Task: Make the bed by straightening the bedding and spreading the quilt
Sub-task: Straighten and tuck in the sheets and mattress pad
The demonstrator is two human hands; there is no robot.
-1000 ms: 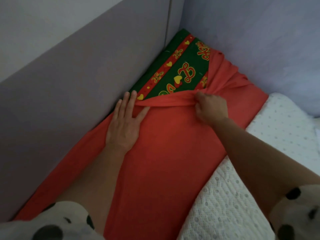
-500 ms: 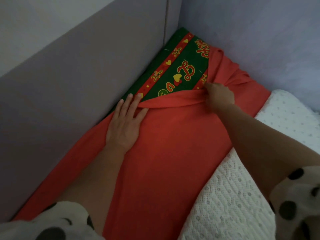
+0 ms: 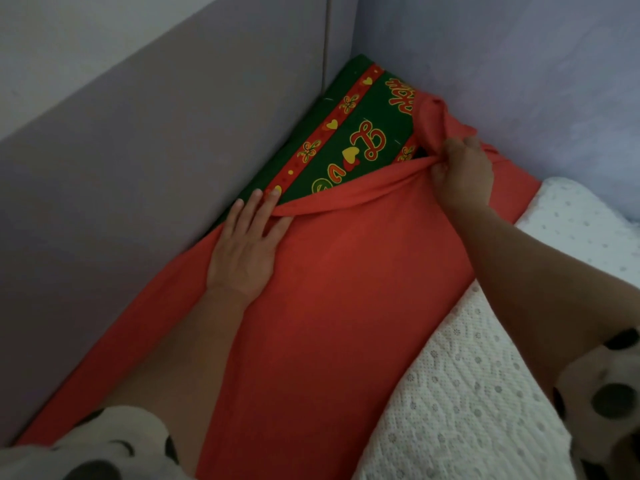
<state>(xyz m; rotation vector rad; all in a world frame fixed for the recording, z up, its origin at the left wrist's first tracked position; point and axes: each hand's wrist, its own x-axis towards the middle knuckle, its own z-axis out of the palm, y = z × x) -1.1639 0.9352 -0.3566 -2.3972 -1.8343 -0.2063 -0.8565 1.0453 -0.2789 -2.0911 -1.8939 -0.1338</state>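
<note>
Both our hands are on the red sheet [image 3: 346,306] near the far corner of the green mattress [image 3: 349,140]: our left hand [image 3: 242,251] presses it flat, fingers straight; our right hand [image 3: 462,171] grips its bunched edge.

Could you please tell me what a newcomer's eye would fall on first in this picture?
The bright orange-red cloth sheet fills the middle. In the far corner a green patterned cloth with red and yellow hearts lies bare, where the right grip, a bare hand, bunches the sheet's edge while the left grip presses flat on it. A white textured quilt lies at lower right.
</note>
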